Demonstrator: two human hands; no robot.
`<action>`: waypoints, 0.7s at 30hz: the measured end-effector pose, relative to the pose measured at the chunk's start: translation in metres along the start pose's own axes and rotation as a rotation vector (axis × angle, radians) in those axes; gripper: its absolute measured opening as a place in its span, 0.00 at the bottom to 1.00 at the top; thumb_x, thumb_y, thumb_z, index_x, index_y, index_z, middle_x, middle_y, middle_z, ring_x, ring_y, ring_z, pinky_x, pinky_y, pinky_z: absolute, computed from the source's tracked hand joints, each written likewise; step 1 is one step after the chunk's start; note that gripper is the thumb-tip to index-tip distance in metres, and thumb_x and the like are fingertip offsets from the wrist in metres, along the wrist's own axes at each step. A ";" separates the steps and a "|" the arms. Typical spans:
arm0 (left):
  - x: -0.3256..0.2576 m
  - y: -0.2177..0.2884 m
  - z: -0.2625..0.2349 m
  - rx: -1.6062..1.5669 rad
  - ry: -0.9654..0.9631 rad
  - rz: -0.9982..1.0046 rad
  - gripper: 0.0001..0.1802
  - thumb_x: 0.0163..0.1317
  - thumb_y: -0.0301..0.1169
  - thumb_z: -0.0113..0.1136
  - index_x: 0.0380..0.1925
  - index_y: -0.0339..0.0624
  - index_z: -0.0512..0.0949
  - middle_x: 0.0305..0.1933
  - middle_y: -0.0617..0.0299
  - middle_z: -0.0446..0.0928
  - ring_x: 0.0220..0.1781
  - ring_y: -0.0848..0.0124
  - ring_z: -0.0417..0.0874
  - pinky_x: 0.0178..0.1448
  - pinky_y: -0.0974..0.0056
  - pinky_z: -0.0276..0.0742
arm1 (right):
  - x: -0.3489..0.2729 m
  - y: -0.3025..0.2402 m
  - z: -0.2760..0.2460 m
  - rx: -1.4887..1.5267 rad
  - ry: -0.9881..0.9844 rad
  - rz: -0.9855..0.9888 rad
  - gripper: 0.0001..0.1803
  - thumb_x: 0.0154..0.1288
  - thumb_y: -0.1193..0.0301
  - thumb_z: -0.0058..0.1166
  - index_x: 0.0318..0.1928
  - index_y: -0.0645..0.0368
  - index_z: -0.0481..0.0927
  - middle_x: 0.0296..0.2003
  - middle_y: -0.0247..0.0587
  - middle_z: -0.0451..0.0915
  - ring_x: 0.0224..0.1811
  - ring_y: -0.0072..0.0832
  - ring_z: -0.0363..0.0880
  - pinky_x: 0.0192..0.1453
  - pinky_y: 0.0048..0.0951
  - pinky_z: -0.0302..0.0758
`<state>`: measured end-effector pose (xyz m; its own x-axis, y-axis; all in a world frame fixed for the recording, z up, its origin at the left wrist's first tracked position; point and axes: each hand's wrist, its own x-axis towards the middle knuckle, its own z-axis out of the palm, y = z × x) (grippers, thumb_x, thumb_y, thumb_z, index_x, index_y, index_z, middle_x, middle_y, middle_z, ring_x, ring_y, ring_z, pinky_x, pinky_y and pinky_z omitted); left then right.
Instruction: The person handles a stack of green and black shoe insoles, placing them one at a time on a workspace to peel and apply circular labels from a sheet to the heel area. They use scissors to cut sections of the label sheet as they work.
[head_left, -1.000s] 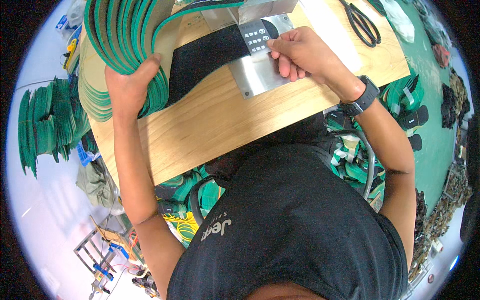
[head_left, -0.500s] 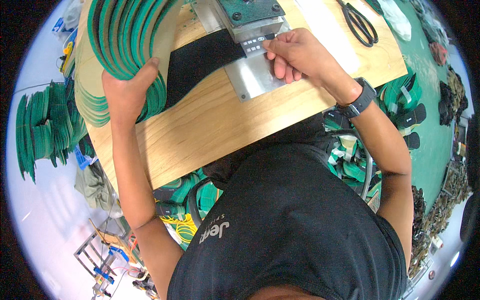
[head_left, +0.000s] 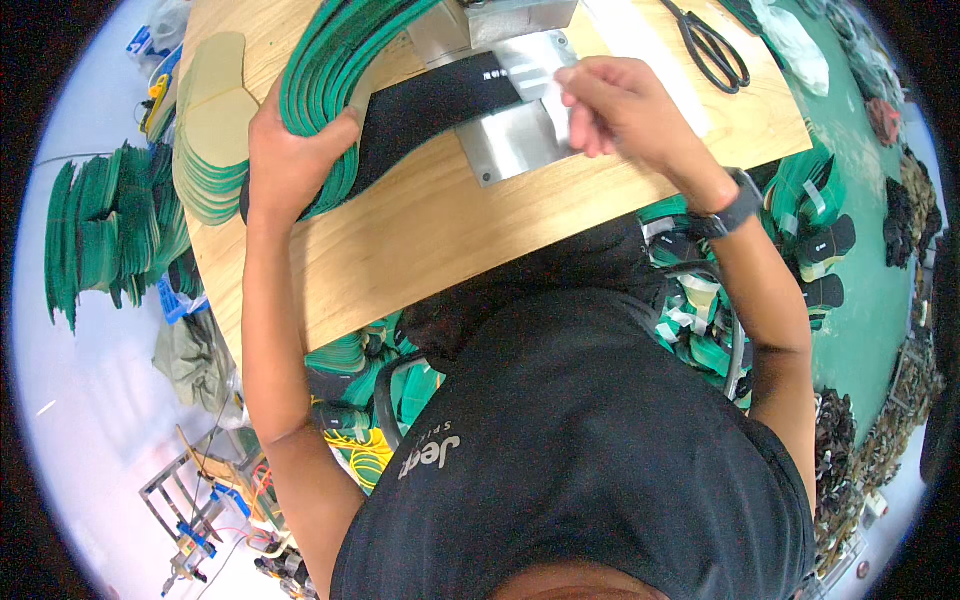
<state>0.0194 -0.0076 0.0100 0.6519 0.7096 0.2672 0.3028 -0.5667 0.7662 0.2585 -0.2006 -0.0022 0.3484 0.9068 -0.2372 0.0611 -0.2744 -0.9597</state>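
Note:
My left hand (head_left: 292, 160) is wrapped round a bent stack of green-edged insoles (head_left: 325, 85), thumb on its near side. A black insole (head_left: 425, 108) extends from beside that stack to the metal plate (head_left: 515, 148), with small white print near its right end. Between the thumb and fingers of my right hand (head_left: 625, 105) is the edge of a clear film (head_left: 530, 68) with pale marks. The film reaches over the insole's right end; motion smears it, so I cannot tell how much still touches. Just beyond stands a metal press (head_left: 520, 18), partly cut off by the upper edge.
Tan-topped insoles (head_left: 212, 115) lie fanned at the left of the wooden table (head_left: 420, 240). Black-handled scissors (head_left: 715, 50) rest at the far right beside a white sheet (head_left: 645, 50). Stacked green insoles (head_left: 110, 230) stand left of the table, and more bundles (head_left: 820, 240) are on the right.
The black insole's end has come out from under the press. My right hand has lifted the film partly from it and drawn right. My left hand and the stack have shifted right.

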 end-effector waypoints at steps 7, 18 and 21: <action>-0.016 0.016 -0.006 0.082 -0.283 0.009 0.46 0.49 0.34 0.67 0.68 0.42 0.58 0.57 0.48 0.74 0.58 0.67 0.73 0.63 0.64 0.66 | -0.028 0.003 -0.070 -0.552 0.312 0.026 0.19 0.64 0.54 0.57 0.24 0.56 0.76 0.10 0.26 0.68 0.12 0.11 0.65 0.14 0.14 0.56; 0.018 -0.021 -0.038 0.350 -0.673 -0.190 0.39 0.44 0.53 0.73 0.47 0.32 0.73 0.40 0.54 0.75 0.45 0.66 0.74 0.52 0.64 0.71 | -0.045 -0.017 0.013 -0.499 0.159 -0.783 0.07 0.63 0.71 0.57 0.38 0.60 0.79 0.25 0.38 0.77 0.25 0.21 0.76 0.30 0.23 0.73; -0.002 0.003 -0.034 0.335 -0.589 -0.067 0.34 0.44 0.51 0.73 0.41 0.36 0.72 0.38 0.56 0.75 0.43 0.69 0.74 0.48 0.66 0.71 | -0.038 -0.038 0.074 -0.639 -0.102 -1.131 0.20 0.49 0.73 0.61 0.44 0.61 0.75 0.38 0.45 0.77 0.44 0.45 0.76 0.45 0.40 0.76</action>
<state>-0.0041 0.0038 0.0313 0.8651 0.4554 -0.2103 0.4932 -0.6958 0.5222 0.1736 -0.2007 0.0322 -0.2590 0.7464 0.6130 0.7133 0.5757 -0.3997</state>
